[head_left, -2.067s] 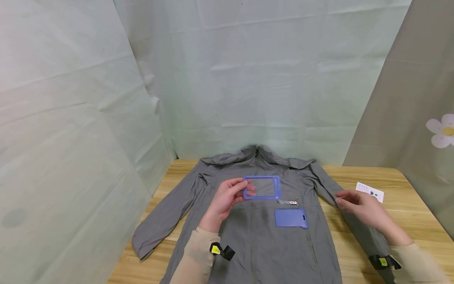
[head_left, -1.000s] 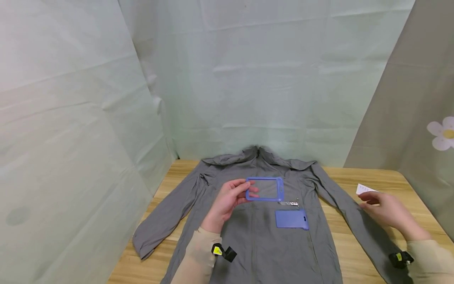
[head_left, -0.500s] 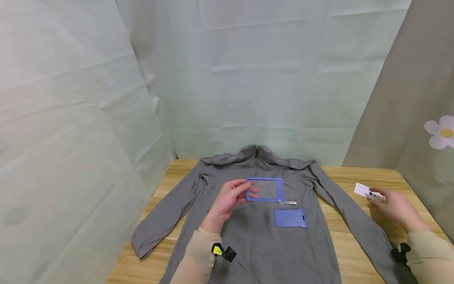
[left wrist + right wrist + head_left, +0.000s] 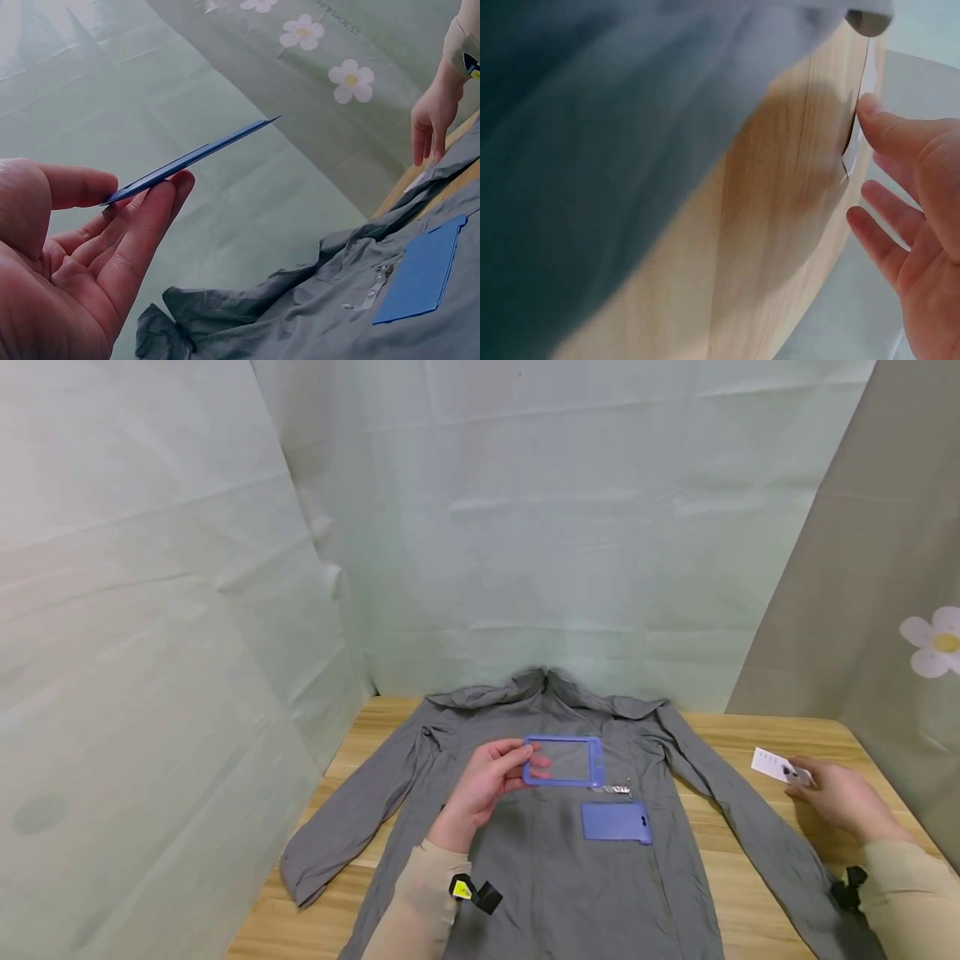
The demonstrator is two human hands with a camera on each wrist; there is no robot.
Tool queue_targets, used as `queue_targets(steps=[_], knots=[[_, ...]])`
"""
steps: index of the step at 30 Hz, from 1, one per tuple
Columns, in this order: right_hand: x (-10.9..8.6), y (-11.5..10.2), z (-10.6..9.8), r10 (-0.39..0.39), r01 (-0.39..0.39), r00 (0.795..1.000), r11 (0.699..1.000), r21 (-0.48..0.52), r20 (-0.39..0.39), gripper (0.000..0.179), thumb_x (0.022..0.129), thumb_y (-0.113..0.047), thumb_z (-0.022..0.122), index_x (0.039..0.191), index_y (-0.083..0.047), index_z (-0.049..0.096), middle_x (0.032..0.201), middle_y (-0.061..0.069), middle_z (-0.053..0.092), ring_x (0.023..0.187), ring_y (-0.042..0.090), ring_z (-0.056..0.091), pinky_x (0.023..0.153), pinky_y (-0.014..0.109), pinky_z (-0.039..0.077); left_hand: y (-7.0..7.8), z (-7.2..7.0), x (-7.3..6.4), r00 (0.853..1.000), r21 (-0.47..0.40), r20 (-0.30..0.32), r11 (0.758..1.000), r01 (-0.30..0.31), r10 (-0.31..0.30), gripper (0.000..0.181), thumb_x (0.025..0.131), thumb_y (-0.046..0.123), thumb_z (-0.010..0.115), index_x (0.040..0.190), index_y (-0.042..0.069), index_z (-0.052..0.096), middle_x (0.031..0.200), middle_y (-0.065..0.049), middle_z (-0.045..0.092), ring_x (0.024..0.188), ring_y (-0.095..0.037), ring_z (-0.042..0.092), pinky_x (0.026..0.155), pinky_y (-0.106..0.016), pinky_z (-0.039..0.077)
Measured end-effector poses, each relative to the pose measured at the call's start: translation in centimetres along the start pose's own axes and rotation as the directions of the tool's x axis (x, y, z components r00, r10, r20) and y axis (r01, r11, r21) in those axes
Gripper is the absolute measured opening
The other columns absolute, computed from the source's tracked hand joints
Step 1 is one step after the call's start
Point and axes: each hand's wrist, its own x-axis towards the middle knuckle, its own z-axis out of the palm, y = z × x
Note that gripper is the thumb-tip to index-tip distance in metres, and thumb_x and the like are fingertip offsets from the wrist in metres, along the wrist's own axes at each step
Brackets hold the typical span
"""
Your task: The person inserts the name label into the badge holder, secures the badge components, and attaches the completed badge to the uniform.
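Note:
My left hand pinches a blue badge holder frame by its left end, thumb in front and fingers behind. The left wrist view shows this frame edge-on, raised above the grey jacket. A matching blue badge holder panel lies flat on the jacket, below a clear strap with a metal clip. Over at the right, my right hand grips the right end of a white printed card between thumb and index finger, low at the tabletop. Part of the card is hidden by that hand.
The jacket is spread over a wooden table, its right sleeve running between the panel and the card. Pale cloth sheets hang behind and at the left. A brownish sheet with a flower print hangs at the right.
My right hand has moved right from above the sleeve to the white card and closed on its right end. My left hand keeps holding the blue frame, nearly still.

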Motion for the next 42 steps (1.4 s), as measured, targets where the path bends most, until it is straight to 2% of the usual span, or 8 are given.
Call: queue_targets(steps=[6, 9, 13, 17, 25, 33, 42], knots=[[0.24, -0.07, -0.13, -0.003, 0.003, 1.0, 1.0, -0.009, 0.0, 0.056, 0.095, -0.014, 0.081, 0.132, 0.021, 0.058, 0.102, 0.032, 0.069, 0.074, 0.027, 0.053, 0.064, 0.041, 0.043, 0.03, 0.1, -0.03, 1.0, -0.002, -0.002, 1.0, 0.004, -0.004, 0.036, 0.108, 0.016, 0.065, 0.133, -0.009, 0.067, 0.103, -0.006, 0.081, 0.091, -0.014, 0.079, 0.084, -0.031, 0.064], [0.36, -0.07, -0.19, -0.009, 0.009, 1.0, 1.0, -0.018, 0.0, 0.054, 0.094, -0.012, 0.082, 0.131, 0.02, 0.06, 0.108, 0.037, 0.068, 0.079, 0.033, 0.059, 0.068, 0.049, 0.049, 0.07, 0.16, -0.08, 1.0, 0.004, -0.003, 1.0, 0.006, -0.006, 0.036, 0.108, 0.017, 0.065, 0.134, -0.009, 0.067, 0.104, -0.007, 0.081, 0.091, -0.014, 0.079, 0.084, -0.031, 0.064], [0.34, 0.05, -0.07, -0.013, 0.014, 1.0, 0.999, -0.029, 0.022, 0.053, 0.095, -0.013, 0.081, 0.133, 0.018, 0.059, 0.121, 0.045, 0.062, 0.095, 0.053, 0.065, 0.078, 0.067, 0.052, 0.07, 0.22, -0.15, 1.0, 0.009, -0.005, 1.0, 0.011, -0.011, 0.036, 0.108, 0.017, 0.065, 0.134, -0.008, 0.067, 0.105, -0.008, 0.081, 0.091, -0.014, 0.079, 0.083, -0.03, 0.064], [0.17, 0.25, 0.12, -0.018, 0.02, 0.999, 0.998, -0.055, 0.036, 0.052, 0.098, -0.014, 0.077, 0.134, 0.018, 0.058, 0.124, 0.046, 0.06, 0.107, 0.065, 0.061, 0.085, 0.074, 0.05, 0.01, 0.26, -0.18, 1.0, 0.018, -0.009, 1.0, 0.017, -0.016, 0.036, 0.108, 0.018, 0.066, 0.134, -0.008, 0.068, 0.106, -0.009, 0.081, 0.091, -0.015, 0.079, 0.084, -0.03, 0.064], [-0.18, 0.27, 0.08, 0.019, -0.015, 0.998, 0.998, -0.066, 0.066, 0.051, 0.102, -0.021, 0.074, 0.134, 0.016, 0.058, 0.119, 0.047, 0.061, 0.103, 0.067, 0.06, 0.08, 0.073, 0.05, -0.13, 0.31, -0.16, 1.0, 0.036, -0.011, 0.999, 0.017, -0.016, 0.038, 0.108, 0.021, 0.067, 0.134, -0.007, 0.068, 0.108, -0.01, 0.081, 0.092, -0.015, 0.079, 0.084, -0.031, 0.064], [-0.09, 0.05, 0.11, 0.025, -0.02, 0.997, 0.997, -0.081, 0.067, 0.045, 0.099, -0.016, 0.075, 0.13, 0.014, 0.062, 0.116, 0.044, 0.063, 0.1, 0.064, 0.062, 0.079, 0.072, 0.051, 0.01, 0.38, -0.24, 1.0, 0.033, -0.013, 0.999, 0.016, -0.015, 0.038, 0.108, 0.021, 0.067, 0.134, -0.007, 0.068, 0.108, -0.011, 0.081, 0.091, -0.015, 0.079, 0.083, -0.03, 0.064], [-0.22, -0.13, 0.0, 0.053, -0.049, 0.997, 0.997, -0.064, 0.06, 0.043, 0.1, -0.015, 0.072, 0.132, 0.013, 0.063, 0.12, 0.045, 0.062, 0.099, 0.062, 0.063, 0.077, 0.07, 0.051, 0.19, 0.46, -0.19, 1.0, 0.025, -0.007, 1.0, 0.015, -0.015, 0.039, 0.108, 0.022, 0.067, 0.134, -0.007, 0.068, 0.108, -0.011, 0.081, 0.091, -0.015, 0.079, 0.085, -0.031, 0.064]])
